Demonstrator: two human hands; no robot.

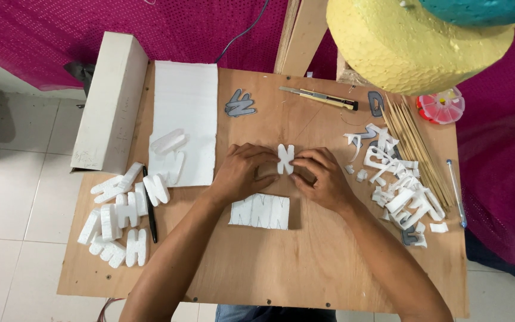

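Both hands meet over the middle of a plywood board (329, 256). My left hand (242, 173) and my right hand (322, 176) pinch a small white foam letter piece (285, 158) between their fingertips, just above the wood. Right below the hands lies a white foam block (260, 211) with letter outlines drawn on it. A pile of finished white foam letters (120, 214) lies at the left, beside a black pen (150, 209).
A foam sheet (185, 122) and a long white box (111, 101) lie at the back left. Grey letter templates (239, 104), a yellow utility knife (320, 97), bamboo skewers (415, 140), foam scraps (397, 179), a clear pen (456, 191) and a red bead box (442, 107) lie around.
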